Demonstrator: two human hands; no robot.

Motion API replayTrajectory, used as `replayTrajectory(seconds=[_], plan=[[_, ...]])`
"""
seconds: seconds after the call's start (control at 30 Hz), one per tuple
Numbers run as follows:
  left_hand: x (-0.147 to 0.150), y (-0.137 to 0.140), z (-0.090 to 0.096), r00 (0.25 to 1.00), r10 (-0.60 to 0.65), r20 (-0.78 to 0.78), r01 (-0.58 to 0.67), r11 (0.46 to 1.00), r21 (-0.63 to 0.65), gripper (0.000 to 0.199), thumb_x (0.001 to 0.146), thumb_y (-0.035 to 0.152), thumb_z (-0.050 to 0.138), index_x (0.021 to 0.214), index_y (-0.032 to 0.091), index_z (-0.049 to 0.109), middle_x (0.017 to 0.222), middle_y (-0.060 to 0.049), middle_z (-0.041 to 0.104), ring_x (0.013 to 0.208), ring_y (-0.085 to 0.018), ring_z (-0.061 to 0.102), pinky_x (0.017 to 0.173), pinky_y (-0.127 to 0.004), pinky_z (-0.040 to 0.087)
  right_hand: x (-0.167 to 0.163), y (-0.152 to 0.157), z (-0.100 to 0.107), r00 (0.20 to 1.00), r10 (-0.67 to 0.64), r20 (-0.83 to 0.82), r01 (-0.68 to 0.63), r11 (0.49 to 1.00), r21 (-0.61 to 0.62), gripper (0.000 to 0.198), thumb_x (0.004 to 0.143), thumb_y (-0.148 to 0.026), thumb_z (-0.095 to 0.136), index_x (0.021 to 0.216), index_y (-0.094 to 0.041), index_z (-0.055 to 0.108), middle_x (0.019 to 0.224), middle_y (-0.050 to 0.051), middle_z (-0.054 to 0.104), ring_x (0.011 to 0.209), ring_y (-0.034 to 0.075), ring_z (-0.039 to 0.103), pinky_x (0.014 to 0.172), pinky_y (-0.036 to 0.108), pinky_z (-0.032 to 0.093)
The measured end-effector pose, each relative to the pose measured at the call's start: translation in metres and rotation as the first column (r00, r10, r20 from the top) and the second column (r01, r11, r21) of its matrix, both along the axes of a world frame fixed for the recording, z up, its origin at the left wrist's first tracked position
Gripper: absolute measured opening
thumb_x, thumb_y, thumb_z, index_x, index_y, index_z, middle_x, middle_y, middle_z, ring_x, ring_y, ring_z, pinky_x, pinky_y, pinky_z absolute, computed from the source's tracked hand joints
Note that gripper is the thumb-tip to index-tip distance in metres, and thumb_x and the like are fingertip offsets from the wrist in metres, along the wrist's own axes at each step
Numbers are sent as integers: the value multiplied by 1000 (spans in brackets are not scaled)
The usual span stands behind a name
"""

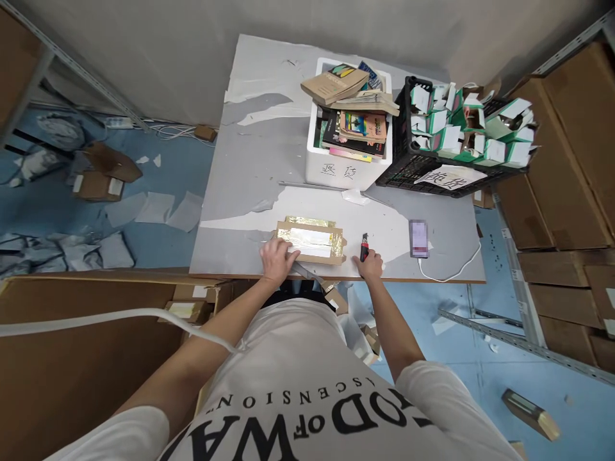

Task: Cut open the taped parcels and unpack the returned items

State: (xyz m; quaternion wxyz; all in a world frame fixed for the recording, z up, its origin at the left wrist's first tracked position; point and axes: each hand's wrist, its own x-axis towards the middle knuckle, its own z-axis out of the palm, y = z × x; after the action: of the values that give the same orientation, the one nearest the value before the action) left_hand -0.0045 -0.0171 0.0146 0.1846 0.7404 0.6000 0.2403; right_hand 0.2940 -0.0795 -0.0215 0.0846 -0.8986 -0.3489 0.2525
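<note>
A small flat cardboard box (310, 242) lies on the table near its front edge, with a white label and shiny tape on top. My left hand (278, 258) grips the box's left end, its fingers over the top and the thumb along the near side. To the right of the box, my right hand (371, 264) is closed round a red and black utility knife (364, 247). The knife's head points away from me and is apart from the box.
Behind the box stand a white foam bin (348, 168) of books and a black crate (401, 168) of green and white cartons. A phone (419, 239) on a charging cable lies at the right. A large open carton (96, 365) is at my left.
</note>
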Motion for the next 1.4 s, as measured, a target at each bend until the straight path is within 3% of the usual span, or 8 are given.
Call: replayTrajectory(seconds=[0.17, 0.33, 0.43, 0.57, 0.7, 0.93, 1.23, 1.4], plan=[[-6, -3, -4, 913, -396, -99, 401, 915, 44, 28, 94, 34, 44, 104, 21, 67, 103, -11, 67, 101, -24, 58, 88, -40, 41, 15, -7, -8, 996, 70, -47, -75, 989, -126, 59, 78, -33, 58, 131, -13, 40, 122, 21, 52, 111, 33, 56, 90, 49, 44], [-15, -12, -8, 866, -472, -164, 487, 871, 60, 36, 93, 31, 43, 123, 19, 59, 118, -14, 63, 112, -27, 54, 99, -45, 39, 4, 25, 42, 949, 311, -62, -289, 928, 234, 59, 88, -22, 33, 146, -13, 24, 136, 18, 46, 123, 28, 48, 97, 44, 42], [-17, -15, -13, 877, -457, -144, 469, 881, 60, 39, 93, 28, 42, 129, 20, 55, 132, -14, 56, 121, -28, 49, 105, -48, 36, -30, 51, 84, 686, 725, -61, -669, 661, 341, 62, 91, -25, 34, 151, -26, 16, 139, 10, 46, 121, 26, 49, 96, 41, 43], [-18, -16, -20, 872, -473, -126, 483, 873, 72, 42, 92, 25, 41, 132, 20, 52, 134, -14, 55, 124, -28, 47, 106, -51, 35, -83, 80, 112, 240, 970, -47, -958, 244, 149, 60, 92, -20, 36, 148, -39, 23, 125, 5, 57, 101, 22, 60, 83, 33, 45], [-18, -18, -21, 878, -459, -134, 471, 878, 81, 43, 92, 23, 41, 133, 18, 52, 133, -15, 56, 125, -28, 47, 106, -51, 35, -106, 91, 117, 68, 997, 33, -997, 69, -27, 59, 93, -16, 34, 147, -38, 26, 120, 9, 57, 88, 21, 64, 75, 31, 45], [-19, -18, -23, 882, -467, -69, 471, 880, 69, 45, 91, 22, 43, 135, 20, 49, 135, -15, 54, 126, -28, 45, 107, -53, 34, -105, 93, 123, -4, 995, 104, -989, 11, -145, 62, 92, -12, 34, 148, -36, 24, 119, 11, 57, 89, 21, 65, 71, 30, 44], [-21, -16, -26, 871, -472, -133, 485, 870, 86, 45, 91, 15, 38, 133, 20, 52, 139, -11, 52, 123, -27, 47, 106, -49, 35, -103, 86, 133, 75, 995, 61, -960, 89, -264, 65, 90, -11, 36, 147, -41, 24, 117, 11, 59, 87, 26, 66, 73, 35, 44], [-19, -16, -26, 882, -451, -141, 463, 883, 75, 47, 90, 10, 35, 130, 21, 55, 137, -10, 54, 119, -27, 49, 103, -48, 37, -50, 60, 146, 170, 983, 71, -944, 183, -274, 62, 89, -8, 37, 143, -39, 35, 107, 11, 62, 82, 23, 66, 70, 33, 43]])
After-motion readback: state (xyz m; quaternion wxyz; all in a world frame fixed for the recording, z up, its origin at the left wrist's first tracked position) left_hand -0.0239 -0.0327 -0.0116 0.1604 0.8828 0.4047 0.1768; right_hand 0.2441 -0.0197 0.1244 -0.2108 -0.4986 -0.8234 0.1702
